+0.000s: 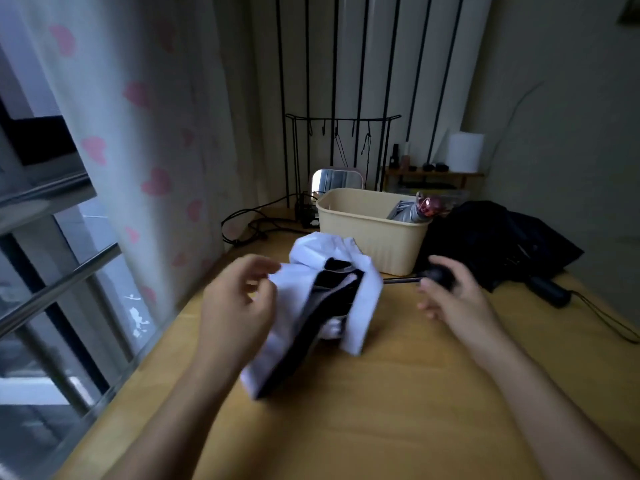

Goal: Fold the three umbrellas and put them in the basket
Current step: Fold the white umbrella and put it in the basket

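At frame centre the white umbrella was steadied by its handle, gripped in the right hand, so its canopy could be gathered, pinched by the left hand; the basket was set just behind.

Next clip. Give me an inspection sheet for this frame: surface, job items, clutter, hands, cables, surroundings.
Surface: light wooden table.
Job's things: white umbrella, black-lined, half collapsed, held over the table; grey umbrella folded, standing in the cream basket; black umbrella lying loose, not rolled up, right of the basket.
Clutter: mirror, wire rack, small shelf with bottles, white roll, all behind the basket.
Hands: left hand at the white canopy's edge, blurred, grip unclear; right hand grips the round black handle.
Cables: black cables left of the basket.
Surroundings: heart-print curtain and window on the left.
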